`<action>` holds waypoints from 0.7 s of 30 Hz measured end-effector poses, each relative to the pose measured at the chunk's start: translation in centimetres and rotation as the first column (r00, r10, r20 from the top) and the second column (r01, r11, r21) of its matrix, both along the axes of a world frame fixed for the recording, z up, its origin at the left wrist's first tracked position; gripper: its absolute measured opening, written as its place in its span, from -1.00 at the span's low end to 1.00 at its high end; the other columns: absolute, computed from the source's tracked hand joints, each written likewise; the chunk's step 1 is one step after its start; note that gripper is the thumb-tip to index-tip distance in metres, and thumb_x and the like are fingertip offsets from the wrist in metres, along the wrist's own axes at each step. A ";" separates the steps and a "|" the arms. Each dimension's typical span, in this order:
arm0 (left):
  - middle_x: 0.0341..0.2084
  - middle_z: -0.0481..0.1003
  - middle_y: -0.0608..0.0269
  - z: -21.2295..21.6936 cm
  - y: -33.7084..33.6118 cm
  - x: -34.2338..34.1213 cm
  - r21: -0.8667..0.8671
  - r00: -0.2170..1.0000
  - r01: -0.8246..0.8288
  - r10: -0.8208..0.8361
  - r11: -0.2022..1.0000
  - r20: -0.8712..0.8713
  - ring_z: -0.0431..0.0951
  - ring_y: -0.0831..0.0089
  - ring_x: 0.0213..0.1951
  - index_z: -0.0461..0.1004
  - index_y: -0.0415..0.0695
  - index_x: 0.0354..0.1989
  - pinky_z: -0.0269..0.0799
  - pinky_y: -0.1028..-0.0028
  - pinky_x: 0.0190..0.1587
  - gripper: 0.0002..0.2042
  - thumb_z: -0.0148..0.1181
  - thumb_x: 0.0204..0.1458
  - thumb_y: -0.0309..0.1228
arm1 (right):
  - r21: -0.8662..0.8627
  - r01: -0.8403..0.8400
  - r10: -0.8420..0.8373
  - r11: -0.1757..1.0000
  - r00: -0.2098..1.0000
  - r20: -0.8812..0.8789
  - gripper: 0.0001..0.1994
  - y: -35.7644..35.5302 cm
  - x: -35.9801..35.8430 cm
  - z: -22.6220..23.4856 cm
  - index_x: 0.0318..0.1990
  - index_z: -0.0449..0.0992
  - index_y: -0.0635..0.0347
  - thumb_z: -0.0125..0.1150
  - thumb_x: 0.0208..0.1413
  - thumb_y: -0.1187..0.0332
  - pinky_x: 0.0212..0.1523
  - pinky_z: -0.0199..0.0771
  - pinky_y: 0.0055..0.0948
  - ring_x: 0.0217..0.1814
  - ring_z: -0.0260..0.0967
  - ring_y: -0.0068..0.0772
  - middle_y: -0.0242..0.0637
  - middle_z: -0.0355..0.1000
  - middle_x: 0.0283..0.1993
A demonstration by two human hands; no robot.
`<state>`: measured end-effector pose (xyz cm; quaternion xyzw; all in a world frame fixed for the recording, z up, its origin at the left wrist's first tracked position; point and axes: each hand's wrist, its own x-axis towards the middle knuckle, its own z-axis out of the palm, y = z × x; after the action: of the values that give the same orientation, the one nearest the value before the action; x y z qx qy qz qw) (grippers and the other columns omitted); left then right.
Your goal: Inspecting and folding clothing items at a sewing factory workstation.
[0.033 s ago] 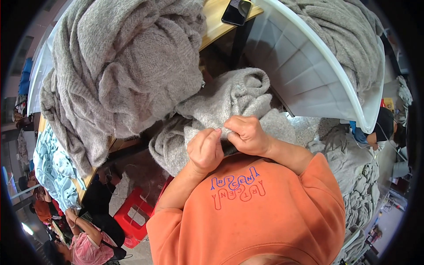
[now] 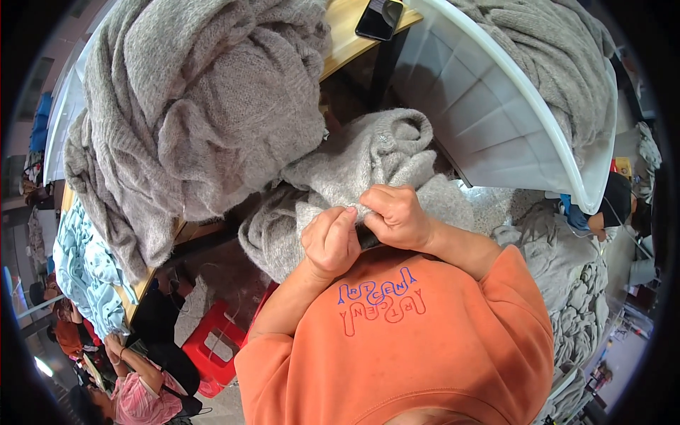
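A grey fuzzy knit garment (image 2: pixel 368 163) lies bunched in front of my chest. My left hand (image 2: pixel 329 244) and my right hand (image 2: pixel 398 216) are close together at its near edge, both pinching the knit between fingers and thumb. A small dark thing (image 2: pixel 368 239) shows just under my right hand; I cannot tell what it is. My orange sleeves fill the lower part of the view.
A big heap of grey knitwear (image 2: pixel 205 106) covers a wooden table (image 2: pixel 347 28) with a black phone (image 2: pixel 379 18) on it. A white plastic tub (image 2: pixel 496 113) holds more grey knit. A red stool (image 2: pixel 212 340), a light-blue cloth (image 2: pixel 81 269) and a seated person (image 2: pixel 134 397) are at lower left.
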<state>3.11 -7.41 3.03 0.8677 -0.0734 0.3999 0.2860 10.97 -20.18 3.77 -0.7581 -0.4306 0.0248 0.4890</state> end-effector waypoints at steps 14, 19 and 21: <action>-0.52 0.44 0.08 -1.4 -0.6 1.7 -0.482 0.829 -0.220 -0.098 0.848 -0.550 0.46 0.22 -0.40 0.41 -0.28 -0.37 0.40 0.44 -0.40 -0.70 0.27 -0.39 -0.61 | 0.036 0.089 -0.074 0.995 0.946 -0.315 -0.87 -3.4 4.4 -8.9 -0.49 0.41 0.17 0.09 -0.12 0.31 -0.42 0.34 -0.31 -0.43 0.39 -0.21 -0.14 0.39 -0.50; -0.18 0.34 0.04 -0.5 -1.5 7.4 -0.475 0.761 0.138 -0.400 0.869 -0.511 0.40 0.21 -0.20 0.25 -0.26 -0.06 0.36 0.45 -0.16 -0.49 0.24 -0.28 -0.46 | 0.379 -0.400 0.515 0.835 0.810 -0.282 -0.89 -0.5 0.1 -2.1 -0.38 0.38 0.20 0.06 -0.14 0.54 -0.31 0.30 -0.43 -0.32 0.31 -0.37 -0.30 0.32 -0.46; -0.09 0.29 0.08 1.2 -3.0 10.6 -0.681 0.605 0.273 -0.671 0.680 -0.429 0.37 0.22 -0.13 0.18 -0.22 0.02 0.33 0.43 -0.09 -0.48 0.14 -0.17 -0.41 | 0.254 -0.487 0.511 0.836 0.859 -0.035 -0.82 -1.3 0.6 -1.7 -0.32 0.37 0.19 0.04 -0.17 0.57 -0.28 0.29 -0.39 -0.25 0.32 -0.23 -0.20 0.33 -0.37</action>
<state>13.66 -10.40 4.19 0.7722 -0.0895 -0.0201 0.6287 11.53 -21.51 2.02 -0.5538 -0.5877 0.1385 0.5734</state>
